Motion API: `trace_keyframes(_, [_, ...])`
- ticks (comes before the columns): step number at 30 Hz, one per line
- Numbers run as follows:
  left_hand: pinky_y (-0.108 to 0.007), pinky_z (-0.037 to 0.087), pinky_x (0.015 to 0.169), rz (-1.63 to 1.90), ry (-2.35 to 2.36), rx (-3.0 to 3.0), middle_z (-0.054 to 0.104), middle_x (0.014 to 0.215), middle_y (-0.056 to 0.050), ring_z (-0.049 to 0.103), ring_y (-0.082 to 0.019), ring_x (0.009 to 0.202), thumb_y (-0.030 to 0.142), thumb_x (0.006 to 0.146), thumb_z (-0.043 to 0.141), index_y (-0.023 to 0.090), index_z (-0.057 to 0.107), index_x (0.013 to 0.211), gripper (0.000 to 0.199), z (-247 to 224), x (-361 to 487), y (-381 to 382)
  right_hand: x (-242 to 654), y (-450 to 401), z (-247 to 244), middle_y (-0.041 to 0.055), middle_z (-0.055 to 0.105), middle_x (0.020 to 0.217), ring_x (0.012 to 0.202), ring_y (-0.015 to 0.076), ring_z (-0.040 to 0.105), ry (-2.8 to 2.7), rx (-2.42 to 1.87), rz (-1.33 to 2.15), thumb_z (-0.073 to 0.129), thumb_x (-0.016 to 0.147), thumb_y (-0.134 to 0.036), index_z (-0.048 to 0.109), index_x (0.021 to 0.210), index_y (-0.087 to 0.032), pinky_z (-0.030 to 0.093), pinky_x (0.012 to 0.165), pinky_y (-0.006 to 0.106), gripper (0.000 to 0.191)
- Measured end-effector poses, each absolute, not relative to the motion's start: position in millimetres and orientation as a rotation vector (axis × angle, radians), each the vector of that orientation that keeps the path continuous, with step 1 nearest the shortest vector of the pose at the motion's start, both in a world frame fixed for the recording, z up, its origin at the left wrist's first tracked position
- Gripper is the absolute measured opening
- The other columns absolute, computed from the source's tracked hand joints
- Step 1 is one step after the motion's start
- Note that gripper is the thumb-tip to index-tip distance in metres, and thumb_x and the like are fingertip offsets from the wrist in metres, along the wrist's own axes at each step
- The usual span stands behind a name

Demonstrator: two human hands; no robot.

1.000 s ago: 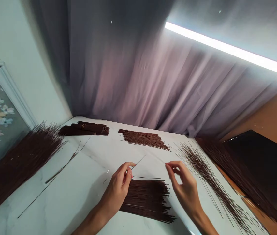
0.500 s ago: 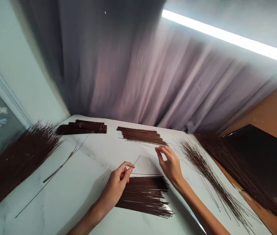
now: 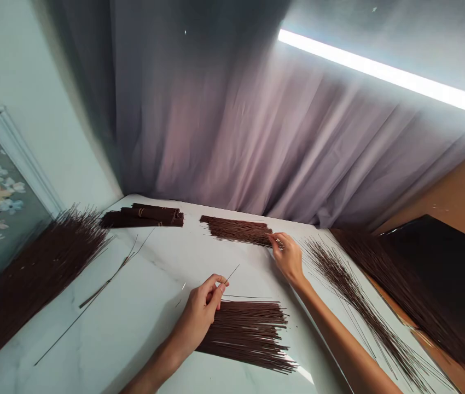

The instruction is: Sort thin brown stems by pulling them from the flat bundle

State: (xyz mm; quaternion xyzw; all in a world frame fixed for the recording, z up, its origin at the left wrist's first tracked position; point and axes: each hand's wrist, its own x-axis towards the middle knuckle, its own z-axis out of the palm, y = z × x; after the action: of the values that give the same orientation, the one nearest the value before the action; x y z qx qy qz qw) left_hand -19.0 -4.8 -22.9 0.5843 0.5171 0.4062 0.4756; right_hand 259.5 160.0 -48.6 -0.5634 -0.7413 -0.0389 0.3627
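My left hand (image 3: 204,306) is closed in a pinch on a thin dark brown stick (image 3: 233,272), like an incense stick, whose end points up and right. Beneath that hand lies the near pile of brown sticks (image 3: 253,334), side by side, with the wrist covering its left part. One single stick lies just beyond this pile's far edge. Farther back, my right hand (image 3: 289,257) reaches to the right end of a second pile of sticks (image 3: 236,230). Its thumb and forefinger are pinched together there; what lies between the fingertips is too small to make out.
Banded bundles (image 3: 154,215) sit at the back left of the white table (image 3: 134,306). A big heap of sticks (image 3: 31,273) covers the left edge, with several loose sticks (image 3: 105,285) beside it. Scattered sticks (image 3: 359,295) and another heap (image 3: 405,295) lie right. A curtain (image 3: 216,120) hangs behind.
My right hand has moved a little away from me, and its fingertips now meet the far pile's right end. My left hand keeps its stick. The whole view has shifted slightly.
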Motion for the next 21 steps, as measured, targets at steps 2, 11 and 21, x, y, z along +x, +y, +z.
trace_keyframes(2, [-0.020, 0.022, 0.044, 0.986, 1.250, 1.428, 0.041, 0.065, 0.007, 0.029, -0.010, 0.048, 0.056, 0.099, 0.044, 0.021, 0.064, 0.106, 0.041, -22, -19, -6, 265, 164, -52, 0.0071, 0.067, 0.117, 0.098, 0.0198, 0.067, -1.910, -1.481, -0.069, 0.062, 0.100, -0.034, 0.064, 0.119, -0.016, 0.058, 0.085, 0.040, 0.027])
trace_keyframes(11, [-0.020, 0.022, 0.044, 0.993, 1.244, 1.417, 0.042, 0.065, 0.006, 0.031, -0.011, 0.050, 0.057, 0.098, 0.045, 0.021, 0.065, 0.103, 0.041, -24, -19, -5, 273, 165, -51, 0.0078, 0.066, 0.121, 0.101, 0.0205, 0.067, -2.009, -1.490, -0.010, 0.062, 0.100, -0.035, 0.063, 0.122, -0.017, 0.058, 0.087, 0.041, 0.028])
trace_keyframes(21, [-0.018, 0.022, 0.043, 1.026, 1.199, 1.377, 0.043, 0.064, 0.006, 0.032, -0.009, 0.050, 0.050, 0.099, 0.050, 0.021, 0.063, 0.095, 0.033, -25, -20, -6, 253, 151, -28, 0.0054, 0.067, 0.103, 0.090, 0.0184, 0.065, -1.892, -1.368, 0.017, 0.056, 0.102, -0.036, 0.063, 0.107, -0.015, 0.055, 0.083, 0.038, 0.023])
